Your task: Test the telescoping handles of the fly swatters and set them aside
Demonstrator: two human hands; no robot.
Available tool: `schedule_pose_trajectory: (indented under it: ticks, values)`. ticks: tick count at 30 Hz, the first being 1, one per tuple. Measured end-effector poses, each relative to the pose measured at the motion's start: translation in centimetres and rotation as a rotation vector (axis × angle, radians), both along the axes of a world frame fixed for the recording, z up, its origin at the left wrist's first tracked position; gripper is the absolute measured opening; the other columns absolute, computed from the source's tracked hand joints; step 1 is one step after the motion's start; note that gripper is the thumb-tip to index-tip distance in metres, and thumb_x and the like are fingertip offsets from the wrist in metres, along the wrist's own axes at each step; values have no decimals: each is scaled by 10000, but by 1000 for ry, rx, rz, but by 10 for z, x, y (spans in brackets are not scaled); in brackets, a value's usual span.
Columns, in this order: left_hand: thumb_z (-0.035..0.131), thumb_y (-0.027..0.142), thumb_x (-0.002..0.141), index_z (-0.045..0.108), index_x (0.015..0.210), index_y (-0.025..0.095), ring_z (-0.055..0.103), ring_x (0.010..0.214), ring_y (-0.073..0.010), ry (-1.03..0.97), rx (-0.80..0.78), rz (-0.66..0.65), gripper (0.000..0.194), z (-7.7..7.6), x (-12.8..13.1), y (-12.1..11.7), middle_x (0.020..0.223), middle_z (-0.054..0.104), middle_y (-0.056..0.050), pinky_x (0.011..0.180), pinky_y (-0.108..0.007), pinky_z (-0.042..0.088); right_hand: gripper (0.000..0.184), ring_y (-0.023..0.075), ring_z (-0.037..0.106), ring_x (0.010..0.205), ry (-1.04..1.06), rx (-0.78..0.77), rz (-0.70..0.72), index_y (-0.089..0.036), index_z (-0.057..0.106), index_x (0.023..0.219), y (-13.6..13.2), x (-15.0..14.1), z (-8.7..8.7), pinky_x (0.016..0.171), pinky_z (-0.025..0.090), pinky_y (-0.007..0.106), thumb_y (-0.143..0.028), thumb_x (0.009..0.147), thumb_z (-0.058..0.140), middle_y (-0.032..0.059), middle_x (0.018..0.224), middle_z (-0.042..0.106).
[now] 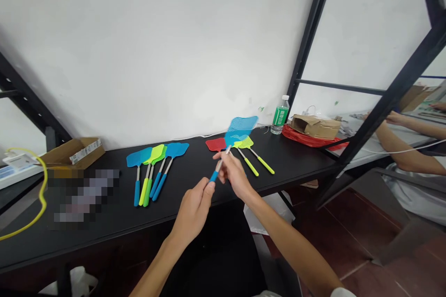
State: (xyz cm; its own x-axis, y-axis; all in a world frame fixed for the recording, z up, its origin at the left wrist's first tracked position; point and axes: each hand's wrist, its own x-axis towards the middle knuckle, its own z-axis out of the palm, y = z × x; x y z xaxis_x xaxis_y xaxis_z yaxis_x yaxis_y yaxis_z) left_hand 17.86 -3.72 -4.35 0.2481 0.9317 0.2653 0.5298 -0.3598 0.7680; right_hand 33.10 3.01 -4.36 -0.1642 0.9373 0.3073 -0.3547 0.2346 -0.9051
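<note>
Black counter (296, 155) along a white wall (174, 55), seen from above by the person working there. Above its near edge, the person holds a blue fly swatter (238, 131), tilted with its broad head far and to the right. The left hand (195, 206) has its fingers closed around the blue handle; the handle's near end is hidden inside that grip. The right hand (235, 171) is farther up, fingers bent close about the pale shaft, partly open in a loose curl; how firmly they press cannot be told.

Just beyond, a red swatter (215, 144) shows only its head, the rest hidden by the right hand. Two yellow-green swatters (258, 158) lie to the right, their heads partly covered by the blue one. Five swatters in blue, yellow and green (153, 154) lie fanned at left, heads overlapping. A pixelated patch (87, 197) farther left is unreadable. At the right edge, another person's arm (397, 141) is cut off.
</note>
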Motion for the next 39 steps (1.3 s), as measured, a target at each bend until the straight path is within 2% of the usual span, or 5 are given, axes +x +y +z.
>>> schedule_pose_trajectory:
  ticks: [6,15,24,31,39]
  values:
    - [323,549,993,466,888,231,448,548,-152,-73,-124,98,364,-10,-12,8,610,431,52,541,-264,317,344,89,530,518,-414,-88,313,-177,622,975,-3,-6,-9,458,403,193,-506,878,602,-26,654,575]
    - [290,566,981,531,1169,258,645,737,-269,362,-145,130,435,-3,-8,2,767,666,-23,611,-307,350,291,106,565,609,-534,-121,350,-167,621,910,7,-2,-22,504,437,202,-455,898,579,-5,717,576]
    - [272,583,973,364,1490,213,670,750,-253,449,-138,67,642,0,-7,0,763,685,-31,601,-295,348,282,93,571,560,-397,-335,289,-189,532,1043,5,0,-10,499,426,200,-400,873,609,3,787,648]
    - [305,557,971,354,1522,224,668,763,-245,463,-126,38,645,-3,-10,1,764,695,-19,602,-289,359,370,104,527,523,-620,-171,153,-175,528,1152,14,13,-18,484,387,224,-422,883,589,0,731,665]
    - [344,536,966,429,1492,219,683,785,-244,478,-133,42,620,-2,-10,1,808,715,-36,619,-289,377,630,230,636,832,-1229,176,-75,-223,468,1440,2,22,-10,672,377,307,-491,879,573,56,876,690]
